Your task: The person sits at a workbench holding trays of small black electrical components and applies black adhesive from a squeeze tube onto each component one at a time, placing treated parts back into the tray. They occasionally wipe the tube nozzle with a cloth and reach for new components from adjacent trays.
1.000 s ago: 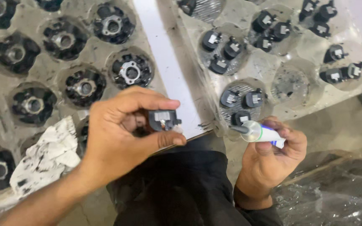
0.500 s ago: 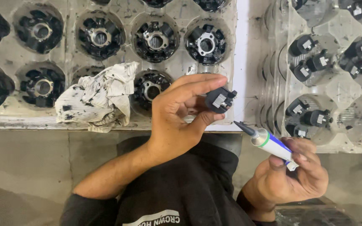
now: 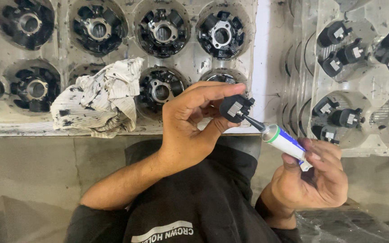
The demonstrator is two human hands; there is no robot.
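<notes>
Two hands busy in the head view. Left hand (image 3: 190, 123) pinching a small black part (image 3: 234, 108) in its fingers, up over the tray (image 3: 190, 63) edge. Right hand (image 3: 314, 175) wrapped tight round a tube (image 3: 284, 140). New since a moment ago: tube tip now touching the part, not apart from it. Looks like glue going on. Dirty rag (image 3: 97, 96) lying on the tray, near the left hand.

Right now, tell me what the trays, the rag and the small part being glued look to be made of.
Tray: thin clear moulded plastic, glossy, smudged dark; it shines and shows the surface beneath. Rag: woven cloth, off-white, crumpled and black-stained. Small part in the left hand: matt black plastic, probably, with a bright metal-looking insert. Tube in the right hand: white and blue; material unclear.
</notes>
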